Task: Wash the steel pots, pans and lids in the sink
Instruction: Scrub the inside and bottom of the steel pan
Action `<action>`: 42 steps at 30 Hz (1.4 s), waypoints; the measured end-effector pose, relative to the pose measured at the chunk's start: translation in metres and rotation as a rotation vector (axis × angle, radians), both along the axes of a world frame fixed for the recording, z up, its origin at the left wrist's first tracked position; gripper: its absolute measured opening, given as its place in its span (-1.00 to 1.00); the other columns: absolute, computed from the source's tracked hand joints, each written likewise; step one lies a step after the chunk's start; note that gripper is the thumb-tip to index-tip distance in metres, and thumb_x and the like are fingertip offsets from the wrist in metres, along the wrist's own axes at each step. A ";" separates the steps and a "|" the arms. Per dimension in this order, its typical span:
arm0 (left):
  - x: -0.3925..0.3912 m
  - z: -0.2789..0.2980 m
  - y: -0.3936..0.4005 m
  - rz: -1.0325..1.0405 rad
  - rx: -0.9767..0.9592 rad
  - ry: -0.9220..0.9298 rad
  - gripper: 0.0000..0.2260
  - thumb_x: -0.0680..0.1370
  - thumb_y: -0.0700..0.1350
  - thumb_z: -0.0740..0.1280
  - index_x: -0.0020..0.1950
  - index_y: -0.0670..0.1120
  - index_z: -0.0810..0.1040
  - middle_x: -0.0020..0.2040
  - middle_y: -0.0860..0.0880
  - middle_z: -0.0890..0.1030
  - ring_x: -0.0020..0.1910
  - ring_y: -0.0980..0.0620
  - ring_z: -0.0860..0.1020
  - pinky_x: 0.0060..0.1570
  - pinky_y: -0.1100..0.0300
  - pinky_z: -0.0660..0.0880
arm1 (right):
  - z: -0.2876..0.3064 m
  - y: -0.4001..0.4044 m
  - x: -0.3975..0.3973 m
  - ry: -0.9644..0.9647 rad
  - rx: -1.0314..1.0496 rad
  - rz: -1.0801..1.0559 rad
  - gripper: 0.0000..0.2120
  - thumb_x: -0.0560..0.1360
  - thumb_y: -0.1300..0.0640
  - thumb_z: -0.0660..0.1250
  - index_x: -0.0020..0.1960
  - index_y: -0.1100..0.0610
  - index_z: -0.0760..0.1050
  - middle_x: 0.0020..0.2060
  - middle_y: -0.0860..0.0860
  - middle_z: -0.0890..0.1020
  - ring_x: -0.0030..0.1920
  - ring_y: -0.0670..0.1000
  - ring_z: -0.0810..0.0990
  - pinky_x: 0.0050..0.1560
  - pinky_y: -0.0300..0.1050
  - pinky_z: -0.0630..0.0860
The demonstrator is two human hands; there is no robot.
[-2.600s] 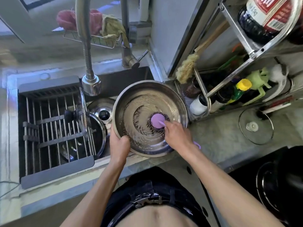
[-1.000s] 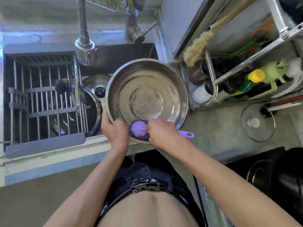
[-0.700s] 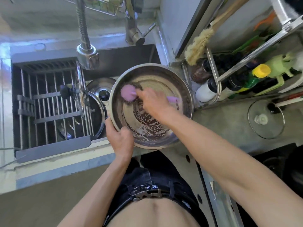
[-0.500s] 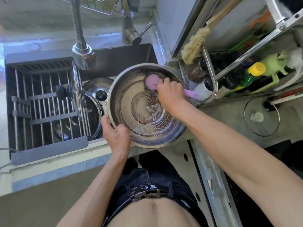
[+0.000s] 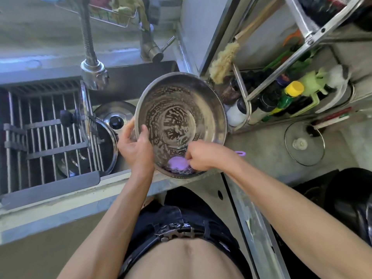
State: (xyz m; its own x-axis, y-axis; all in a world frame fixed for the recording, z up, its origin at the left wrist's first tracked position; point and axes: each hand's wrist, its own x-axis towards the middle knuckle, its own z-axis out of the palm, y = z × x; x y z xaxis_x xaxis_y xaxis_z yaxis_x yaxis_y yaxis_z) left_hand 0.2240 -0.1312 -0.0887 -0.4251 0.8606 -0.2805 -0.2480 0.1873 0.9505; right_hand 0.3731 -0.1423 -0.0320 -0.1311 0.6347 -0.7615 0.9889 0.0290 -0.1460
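A round steel pan (image 5: 181, 109), streaked with soap foam inside, is tilted over the sink's right end. My left hand (image 5: 133, 146) grips its left rim, thumb inside. My right hand (image 5: 203, 156) grips the handle of a purple scrub brush (image 5: 178, 163), whose head presses against the pan's near inner wall. The handle's end pokes out behind my wrist. A steel lid with a black knob (image 5: 115, 117) lies in the sink (image 5: 130, 83). Another lid (image 5: 85, 117) stands upright in the rack.
A roll-up drying rack (image 5: 40, 137) covers the sink's left part, with a dark pot under it. The pull-down faucet head (image 5: 94, 75) hangs above. A bottle rack (image 5: 281, 97) and a glass lid (image 5: 304, 143) sit on the counter to the right.
The brush has swept from the pan's far wall round to its near wall. My left hand shifted up along the left rim.
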 end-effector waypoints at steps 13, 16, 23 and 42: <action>-0.021 0.055 0.031 -0.146 0.488 0.387 -0.69 0.60 -0.36 0.33 0.35 -0.27 0.55 0.33 -0.20 0.54 0.36 0.02 0.53 0.37 -0.01 0.49 | 0.017 0.043 0.007 -0.043 0.264 -0.142 -0.77 0.59 0.05 0.27 0.13 0.17 0.54 0.08 0.15 0.61 0.05 0.15 0.60 -0.05 -0.05 0.41; -0.017 0.062 0.035 -0.119 0.605 0.457 -0.68 0.59 -0.41 0.33 0.33 -0.24 0.52 0.31 -0.23 0.51 0.34 0.15 0.51 0.35 0.19 0.46 | 0.022 0.043 -0.018 0.421 0.134 -0.311 -0.63 0.56 -0.01 0.35 -0.35 0.15 0.45 -0.38 0.05 0.49 -0.35 0.00 0.40 -0.30 -0.15 0.33; -0.029 0.069 0.049 -0.061 0.551 0.441 -0.71 0.61 -0.31 0.35 0.34 -0.22 0.56 0.31 -0.22 0.56 0.35 -0.02 0.54 0.34 -0.04 0.51 | 0.021 0.056 -0.017 0.247 0.277 -0.131 -0.87 0.57 0.08 0.29 -0.11 0.10 0.53 -0.14 0.09 0.59 -0.11 0.11 0.58 -0.13 -0.07 0.47; -0.015 0.092 0.060 -0.161 0.603 0.602 -0.72 0.56 -0.36 0.39 0.27 -0.27 0.61 0.31 -0.14 0.57 0.31 0.17 0.55 0.32 0.01 0.54 | 0.035 0.109 0.012 -0.184 0.385 0.053 -0.66 0.62 0.08 0.16 0.33 0.14 0.50 0.27 0.11 0.58 0.24 0.18 0.58 0.13 -0.02 0.47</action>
State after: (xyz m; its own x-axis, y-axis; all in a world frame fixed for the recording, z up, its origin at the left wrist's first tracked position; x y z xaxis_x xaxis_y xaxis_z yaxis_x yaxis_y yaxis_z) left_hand 0.2092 -0.0708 0.0038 -0.2151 0.8524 0.4766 0.3160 -0.4011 0.8598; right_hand 0.3853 -0.0335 0.0028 -0.0551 0.8735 -0.4837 0.9931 0.0984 0.0645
